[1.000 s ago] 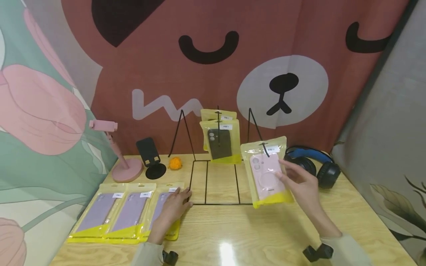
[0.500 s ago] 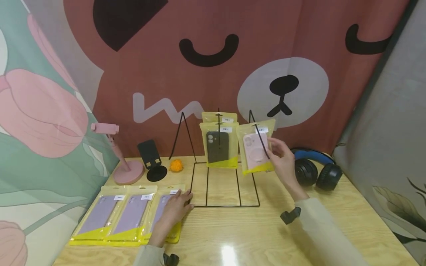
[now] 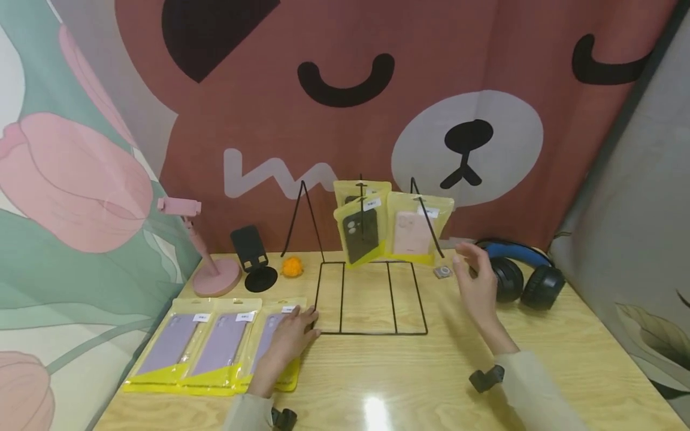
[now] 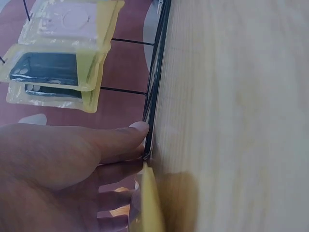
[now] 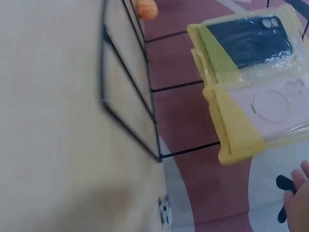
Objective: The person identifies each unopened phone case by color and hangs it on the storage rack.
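Observation:
A black wire display rack (image 3: 341, 299) stands on the table. My left hand (image 3: 291, 338) holds its front left corner, with the thumb on the bar in the left wrist view. The palm lies over the rightmost of the flat yellow pouches with purple phone cases (image 3: 218, 347). From the right hook hangs a pouched pink phone case (image 3: 412, 233). On the middle hook are two pouches, the front one with a black phone case (image 3: 361, 236), tilted. My right hand (image 3: 480, 281) is beside the right hook, fingers loosely bent and holding nothing.
Headphones (image 3: 530, 287) lie right of my right hand, near a small grey square item (image 3: 443, 272). At the back left stand a pink stand (image 3: 215, 278), a black phone stand (image 3: 250, 251) and an orange ball-like object (image 3: 292, 267). A patterned curtain hangs behind.
The pouched pink case has slid farther back along the right hook. My right hand has let go of it and drawn away to the right. The front middle pouch has swung askew.

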`<state>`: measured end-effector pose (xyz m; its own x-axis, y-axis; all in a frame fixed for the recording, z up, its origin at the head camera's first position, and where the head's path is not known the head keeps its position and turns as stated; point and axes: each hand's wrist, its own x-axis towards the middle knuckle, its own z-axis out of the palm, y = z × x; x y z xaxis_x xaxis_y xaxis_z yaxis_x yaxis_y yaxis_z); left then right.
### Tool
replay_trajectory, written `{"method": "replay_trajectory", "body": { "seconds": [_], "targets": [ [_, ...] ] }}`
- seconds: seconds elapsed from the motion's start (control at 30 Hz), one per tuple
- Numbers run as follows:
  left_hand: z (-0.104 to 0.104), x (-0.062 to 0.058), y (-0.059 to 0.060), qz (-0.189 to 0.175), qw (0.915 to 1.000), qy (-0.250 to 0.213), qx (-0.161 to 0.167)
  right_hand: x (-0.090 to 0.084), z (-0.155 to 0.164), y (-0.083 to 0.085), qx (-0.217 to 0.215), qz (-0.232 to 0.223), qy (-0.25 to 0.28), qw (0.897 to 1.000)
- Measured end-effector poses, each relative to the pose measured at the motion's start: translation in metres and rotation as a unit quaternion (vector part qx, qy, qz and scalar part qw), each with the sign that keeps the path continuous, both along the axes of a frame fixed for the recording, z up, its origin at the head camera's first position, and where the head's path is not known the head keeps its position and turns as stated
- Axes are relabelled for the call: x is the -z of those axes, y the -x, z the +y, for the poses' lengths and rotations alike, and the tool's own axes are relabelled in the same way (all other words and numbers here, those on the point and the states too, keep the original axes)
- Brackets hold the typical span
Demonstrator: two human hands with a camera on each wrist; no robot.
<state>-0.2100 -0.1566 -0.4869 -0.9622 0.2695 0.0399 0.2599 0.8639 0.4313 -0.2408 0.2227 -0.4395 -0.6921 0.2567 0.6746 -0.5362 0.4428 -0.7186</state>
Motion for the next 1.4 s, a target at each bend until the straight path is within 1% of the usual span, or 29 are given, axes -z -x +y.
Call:
{"method": "replay_trajectory", "body": {
  "seconds": [0.07,0.1,0.13,0.17,0.2,0.23,0.3,0.33,0.37,0.4,0.43,0.5,0.57,0.67,0.87,1.07,1.23,1.4],
  "targets": [
    [0.0,0.0,0.0,-0.003,1.0,0.002,0.0,0.011,0.006,-0.012,-0.012,0.006,-0.046,0.999],
    [0.0,0.0,0.0,-0.005,1.0,0.002,0.001,0.015,0.007,-0.019,-0.023,0.002,-0.077,0.997],
    [0.0,0.0,-0.001,-0.003,1.0,0.004,0.003,0.018,0.007,-0.026,-0.034,-0.007,-0.116,0.993],
    [0.0,0.0,-0.001,-0.003,1.0,0.003,0.003,0.021,0.006,-0.031,-0.048,-0.022,-0.158,0.986],
    [0.0,-0.001,-0.001,-0.002,1.0,0.004,0.003,0.023,0.005,-0.036,-0.063,-0.046,-0.201,0.977],
    [0.0,-0.001,-0.001,-0.002,1.0,0.004,0.001,0.025,0.003,-0.041,-0.084,-0.078,-0.238,0.965],
    [0.0,-0.002,0.0,0.002,1.0,0.004,-0.001,0.028,-0.001,-0.045,-0.123,-0.138,-0.306,0.934],
    [0.0,-0.002,0.0,0.004,1.0,0.005,-0.001,0.03,-0.003,-0.047,-0.137,-0.165,-0.334,0.918],
    [0.0,-0.002,0.0,0.004,1.0,0.006,-0.001,0.033,-0.005,-0.047,-0.15,-0.188,-0.353,0.904],
    [0.0,-0.002,0.001,0.003,1.0,0.007,0.0,0.036,-0.006,-0.047,-0.159,-0.208,-0.366,0.893],
    [0.0,-0.003,0.001,0.003,1.0,0.009,0.0,0.038,-0.006,-0.046,-0.166,-0.222,-0.375,0.885],
    [0.0,-0.003,0.002,0.002,0.9999,0.013,0.002,0.042,-0.005,-0.043,-0.17,-0.244,-0.387,0.873],
    [0.0,-0.002,0.002,0.001,0.9999,0.017,0.003,0.046,-0.004,-0.039,-0.173,-0.262,-0.387,0.867],
    [0.0,-0.002,0.002,0.002,0.9998,0.02,0.004,0.049,-0.003,-0.035,-0.177,-0.281,-0.384,0.862],
    [0.001,-0.003,0.0,0.016,0.9997,0.013,0.013,0.048,-0.004,-0.031,-0.181,-0.269,-0.403,0.856],
    [0.001,-0.005,-0.001,0.017,0.9996,0.014,0.015,0.05,-0.004,-0.03,-0.172,-0.247,-0.423,0.855],
    [0.001,-0.005,-0.001,0.012,0.9998,0.01,0.011,0.051,-0.003,-0.028,-0.168,-0.228,-0.431,0.857],
    [0.001,-0.005,0.0,0.01,0.9999,0.006,0.01,0.049,-0.004,-0.028,-0.165,-0.222,-0.43,0.859]
  ]
}}
